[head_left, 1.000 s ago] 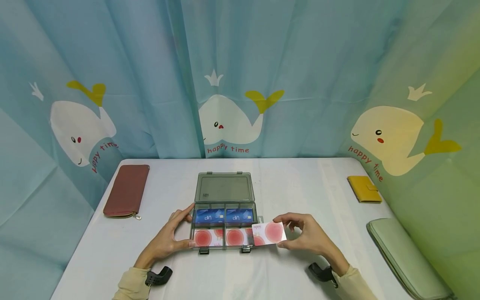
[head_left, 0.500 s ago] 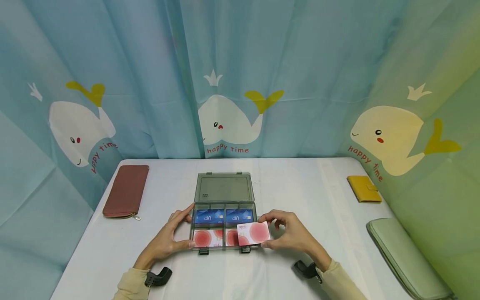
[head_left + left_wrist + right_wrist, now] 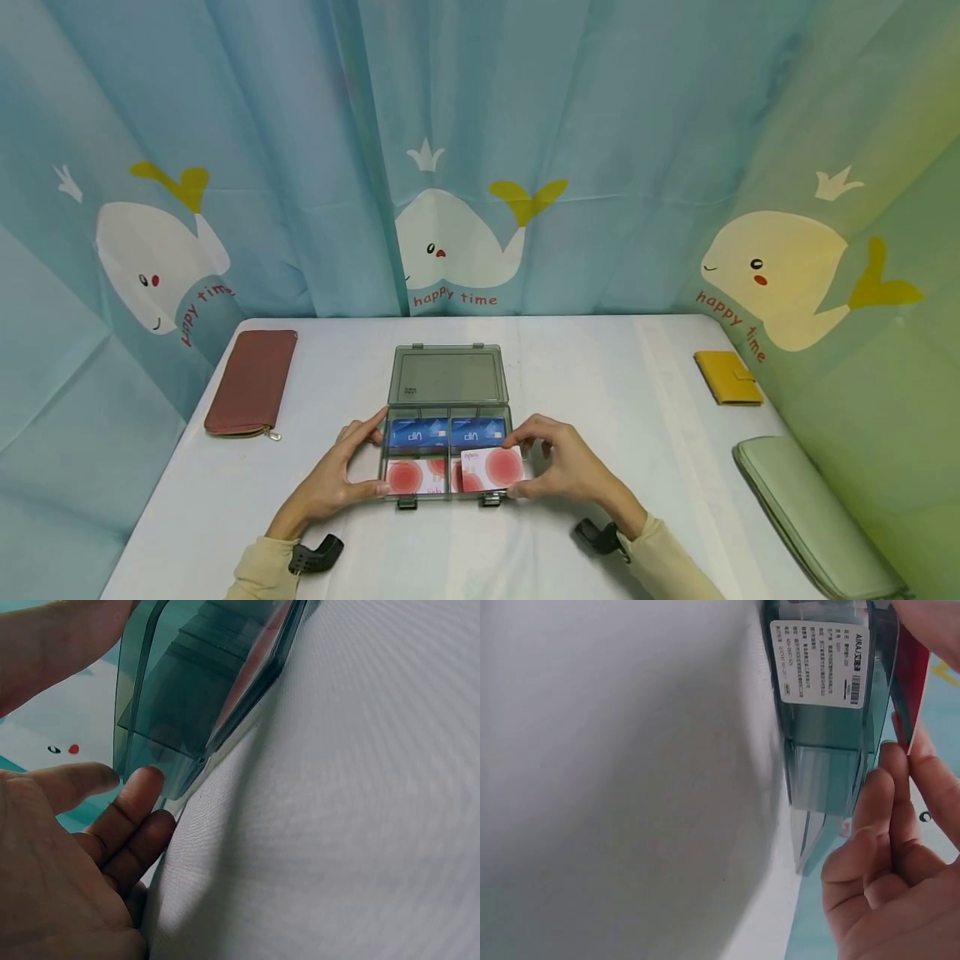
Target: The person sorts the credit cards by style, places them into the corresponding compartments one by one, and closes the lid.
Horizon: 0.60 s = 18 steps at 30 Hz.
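A translucent grey-green plastic box (image 3: 468, 497) stands on the table, its lid (image 3: 448, 375) laid back behind it. Two blue VIP cards (image 3: 418, 432) fill the back compartments. A white card with red circles (image 3: 415, 477) lies in the front left one, and a similar card is mostly covered in the front right. My left hand (image 3: 330, 479) holds the box's left side, thumb at the front corner and index finger toward the back. Above the front right compartment, my right hand (image 3: 573, 468) pinches another red-and-white card (image 3: 492, 469) by its right edge, slightly tilted over the rim.
A brown zip wallet (image 3: 252, 382) lies at the table's left. Toward the right edge are a small yellow wallet (image 3: 727, 378) and a pale green case (image 3: 813, 512). A whale-print curtain (image 3: 637, 167) hangs behind the white table (image 3: 600, 367).
My right hand has carried the pinched card leftward, from beside the box to over its front right compartment. The left hand and the box have stayed in place.
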Available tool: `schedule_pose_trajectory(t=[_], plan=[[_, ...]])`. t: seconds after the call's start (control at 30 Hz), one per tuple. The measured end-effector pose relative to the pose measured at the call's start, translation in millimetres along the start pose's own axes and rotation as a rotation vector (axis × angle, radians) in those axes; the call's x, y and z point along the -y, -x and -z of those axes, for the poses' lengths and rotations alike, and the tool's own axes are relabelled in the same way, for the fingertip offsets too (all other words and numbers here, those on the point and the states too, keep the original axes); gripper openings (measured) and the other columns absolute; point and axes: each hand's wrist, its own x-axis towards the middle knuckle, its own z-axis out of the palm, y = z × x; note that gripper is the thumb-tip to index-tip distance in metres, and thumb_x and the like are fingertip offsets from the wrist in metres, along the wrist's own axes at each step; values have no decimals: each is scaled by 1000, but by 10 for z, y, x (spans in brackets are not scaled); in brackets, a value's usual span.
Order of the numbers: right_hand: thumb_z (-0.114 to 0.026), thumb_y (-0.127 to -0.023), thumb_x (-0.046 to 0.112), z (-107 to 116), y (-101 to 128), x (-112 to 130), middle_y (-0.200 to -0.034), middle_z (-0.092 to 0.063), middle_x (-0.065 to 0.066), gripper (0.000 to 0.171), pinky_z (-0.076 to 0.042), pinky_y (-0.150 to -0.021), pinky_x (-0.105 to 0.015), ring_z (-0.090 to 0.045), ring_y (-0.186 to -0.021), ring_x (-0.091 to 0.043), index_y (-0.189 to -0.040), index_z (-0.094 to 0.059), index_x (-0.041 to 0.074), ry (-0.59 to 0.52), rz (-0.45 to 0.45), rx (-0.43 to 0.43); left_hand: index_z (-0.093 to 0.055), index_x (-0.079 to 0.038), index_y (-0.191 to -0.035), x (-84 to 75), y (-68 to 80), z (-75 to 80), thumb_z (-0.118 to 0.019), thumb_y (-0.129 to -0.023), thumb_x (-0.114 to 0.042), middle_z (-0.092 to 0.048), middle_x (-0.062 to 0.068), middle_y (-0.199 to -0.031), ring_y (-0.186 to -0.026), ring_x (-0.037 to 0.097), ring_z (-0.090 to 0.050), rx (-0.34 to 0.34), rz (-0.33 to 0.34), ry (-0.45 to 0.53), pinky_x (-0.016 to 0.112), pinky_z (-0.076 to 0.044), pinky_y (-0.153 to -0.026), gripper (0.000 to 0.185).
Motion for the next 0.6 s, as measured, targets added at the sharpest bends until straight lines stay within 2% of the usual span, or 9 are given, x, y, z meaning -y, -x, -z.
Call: schedule_pose_trajectory(t=[0.27, 0.6], plan=[[-103, -66, 36, 8, -38, 41, -108, -70, 8, 53, -51, -72, -39, -60, -94, -25, -112, -77, 26, 15, -58, 43, -37, 0, -163, -1, 1, -2, -92, -77, -18, -57, 12, -123, -118, 17, -46, -1, 0, 1, 17, -25, -113, 104], [-102, -67, 39, 13, -29, 37, -113, -69, 7, 55, -50, -78, -34, -58, -96, -24, -114, -78, 24, 4, -110, 88, -37, -1, -163, 8, -2, 5, -93, -77, -18, -56, 10, -123, -118, 20, -46, 3, -1, 9, 17, -25, -112, 104]])
